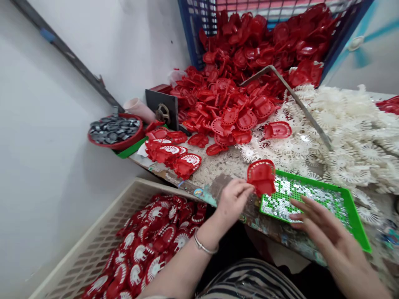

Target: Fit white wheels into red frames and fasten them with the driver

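Note:
Between the thumb and fingers of my left hand (233,200) is a red plastic part (261,176) with a rounded, slotted top edge, held upright at the table's front. My right hand (324,232) hovers over a green tray (358,220), fingers apart and slightly blurred. Small shiny metal washers (324,199) lie scattered over the tray's grid floor. Behind the tray spreads a heap of white fan-shaped plastic pieces (343,124). Left of my hands, several red parts with white fans set in them (188,162) lie at the table edge.
A blue crate (190,37) spills red parts (224,91) onto the table. A bent metal bar (299,99) stands among the heaps. At the left are a red bowl of dark metal pieces (114,128) and a black plate (162,108). Below, a white basket (84,241) holds assembled parts.

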`<state>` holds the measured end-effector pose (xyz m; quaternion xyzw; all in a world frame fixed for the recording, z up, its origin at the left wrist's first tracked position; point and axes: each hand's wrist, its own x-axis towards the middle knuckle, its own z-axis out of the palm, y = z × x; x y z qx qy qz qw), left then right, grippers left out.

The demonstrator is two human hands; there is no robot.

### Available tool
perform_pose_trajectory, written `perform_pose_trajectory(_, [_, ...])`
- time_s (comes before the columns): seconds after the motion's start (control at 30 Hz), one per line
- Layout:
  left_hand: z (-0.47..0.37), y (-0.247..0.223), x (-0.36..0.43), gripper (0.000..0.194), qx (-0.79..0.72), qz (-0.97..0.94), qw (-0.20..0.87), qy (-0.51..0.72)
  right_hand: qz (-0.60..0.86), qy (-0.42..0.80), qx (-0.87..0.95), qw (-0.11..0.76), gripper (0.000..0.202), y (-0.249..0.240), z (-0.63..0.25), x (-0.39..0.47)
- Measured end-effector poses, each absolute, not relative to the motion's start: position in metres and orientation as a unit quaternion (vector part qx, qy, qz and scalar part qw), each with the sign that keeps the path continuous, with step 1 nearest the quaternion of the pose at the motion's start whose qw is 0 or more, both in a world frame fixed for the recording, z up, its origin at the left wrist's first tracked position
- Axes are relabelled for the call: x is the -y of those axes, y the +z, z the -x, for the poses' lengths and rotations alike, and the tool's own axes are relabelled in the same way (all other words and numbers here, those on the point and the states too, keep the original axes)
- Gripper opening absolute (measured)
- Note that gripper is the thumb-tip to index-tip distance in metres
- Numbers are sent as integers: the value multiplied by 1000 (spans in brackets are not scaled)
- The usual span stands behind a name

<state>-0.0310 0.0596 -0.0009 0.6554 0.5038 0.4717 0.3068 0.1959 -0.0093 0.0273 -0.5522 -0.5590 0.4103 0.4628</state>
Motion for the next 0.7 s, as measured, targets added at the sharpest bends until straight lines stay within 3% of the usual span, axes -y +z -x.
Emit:
perform_pose_trajectory(0.07, [11, -4, -43, 20, -418, -692, 298, 507, 534, 460, 531, 470, 51, 23, -176, -4])
perform_pose_trajectory(0.1, [4, -6, -36, 20, -387, -704, 295, 517, 537, 463, 530, 465, 44, 22, -169, -10])
perform_pose_trajectory(0.27, [-6, -5, -24, 19, -357, -691, 322, 539, 573, 379, 569, 453, 33, 26, -177, -15])
perform_pose_trajectory(0.4, [-12, 1, -24, 51, -371, -617, 468, 512, 570, 186, 680, 422, 20, 24, -183, -2])
perform_pose_trajectory(0.47, [-19, 5, -22, 63, -361, -603, 539, 464, 521, 111, 748, 396, 34, 21, -176, 2])
perform_pose_trajectory(0.57, [-27, 9, -20, 60, -374, -543, 612, 437, 477, 64, 789, 382, 58, 19, -165, 6])
perform_pose_trajectory(0.7, [-25, 15, -23, 53, -374, -390, 708, 456, 467, 118, 789, 381, 55, 26, -165, 9])
